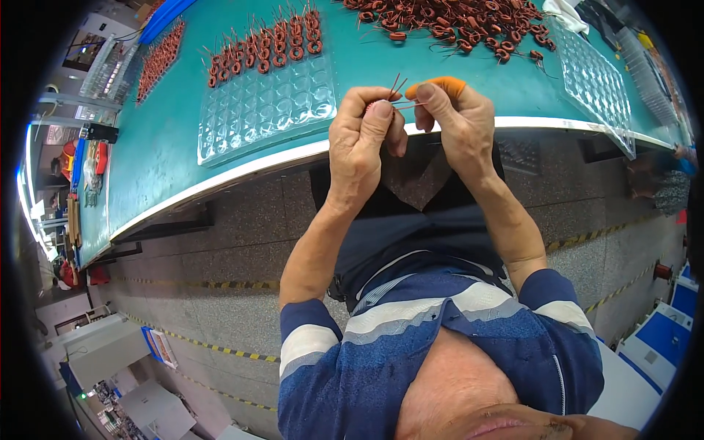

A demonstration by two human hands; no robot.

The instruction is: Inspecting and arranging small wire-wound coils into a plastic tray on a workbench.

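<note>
At the front edge of the green-topped bench [165,139], my left hand [358,143] is closed around a small copper-wound ring coil [372,108], which its fingers mostly cover. Thin reddish wire leads [397,86] stick up and sideways out of that grip. Just to the right, my right hand [466,128] pinches one lead between thumb and index finger, pulled out roughly straight from the coil. An orange finger cover [444,83] sits on the right index finger. Beyond the left hand lies a clear plastic tray [268,110] with round pockets, its far rows filled with similar coils [275,48].
A loose heap of ring coils [458,26] covers the far middle of the bench. Another filled tray [160,62] lies at the far left. A clear pocketed tray [594,77] overhangs the front edge at the right, near a white cloth [566,15].
</note>
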